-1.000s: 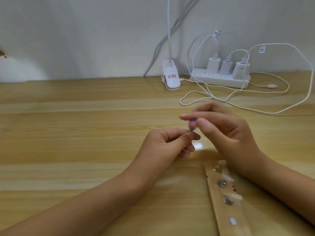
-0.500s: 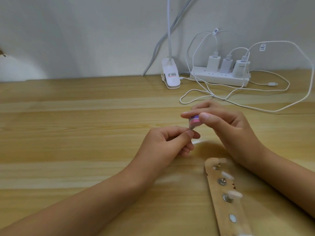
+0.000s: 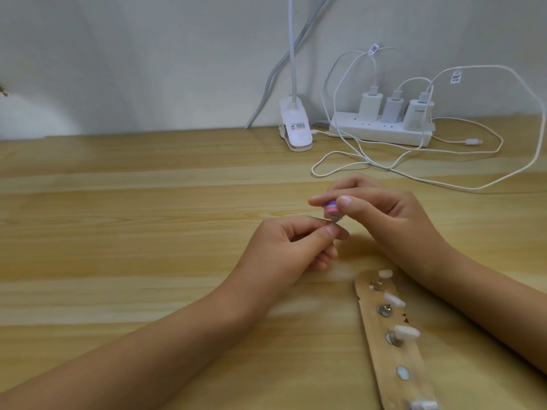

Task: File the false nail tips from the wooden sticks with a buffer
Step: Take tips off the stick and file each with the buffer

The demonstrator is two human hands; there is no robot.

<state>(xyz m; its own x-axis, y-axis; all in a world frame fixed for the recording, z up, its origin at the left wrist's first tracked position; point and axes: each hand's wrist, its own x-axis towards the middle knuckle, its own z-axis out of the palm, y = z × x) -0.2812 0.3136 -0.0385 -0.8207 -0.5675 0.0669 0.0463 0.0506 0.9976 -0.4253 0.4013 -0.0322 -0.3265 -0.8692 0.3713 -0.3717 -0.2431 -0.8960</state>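
Over the counter's middle: the buffer is pinched between thumb and forefinger of the right hand, and its lower end is set down onto what the left hand offers up.
Left hand: the fingers are curled, with thumb and forefinger pressed together just under the buffer. A false nail tip is judged to be held there, though only a pale sliver can be seen.
Wooden stick: it is laid flat on the counter beside the right forearm. More tips are mounted along it, apart from the filing.
Step in hand: one tip's edge is judged to be under the buffer.
Stroke: short, light passes are called for, with the buffer face kept flat to the edge.
Support: the pinch is best kept close to the worked edge, so the tip is not flexed.
Risk: with too much pressure, the tip could be flicked out of the pinch.
Behind: a power strip and a lamp clip are seen by the wall.
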